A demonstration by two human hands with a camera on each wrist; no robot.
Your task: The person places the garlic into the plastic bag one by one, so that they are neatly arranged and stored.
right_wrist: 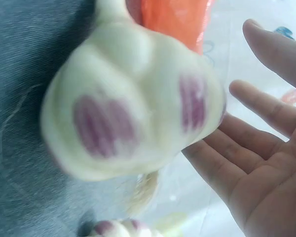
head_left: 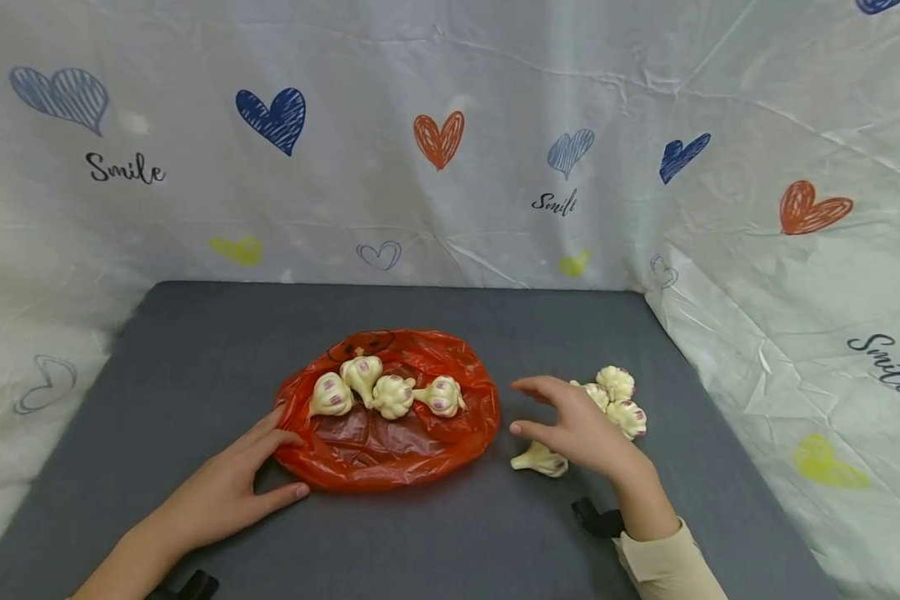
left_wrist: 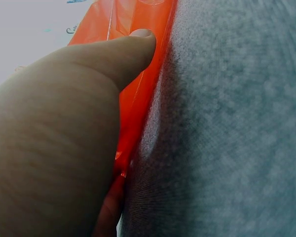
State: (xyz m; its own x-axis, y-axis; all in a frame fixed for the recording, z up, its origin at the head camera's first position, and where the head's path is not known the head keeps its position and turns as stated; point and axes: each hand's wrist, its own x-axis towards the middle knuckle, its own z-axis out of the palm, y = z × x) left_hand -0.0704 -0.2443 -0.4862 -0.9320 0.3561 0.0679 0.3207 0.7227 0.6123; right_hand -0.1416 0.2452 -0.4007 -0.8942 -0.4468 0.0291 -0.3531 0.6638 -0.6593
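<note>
A red plastic bag lies opened out on the grey table, with several garlic bulbs on it. My left hand rests at the bag's left edge, fingers touching the plastic, thumb stretched along the near side; the left wrist view has the thumb against the red bag. To the right of the bag, my right hand hovers with fingers spread, holding nothing. One bulb lies just below it, large in the right wrist view beside the open palm.
Several more garlic bulbs sit together on the table behind and right of my right hand, partly hidden by it. A white curtain printed with hearts stands around the table's back and sides.
</note>
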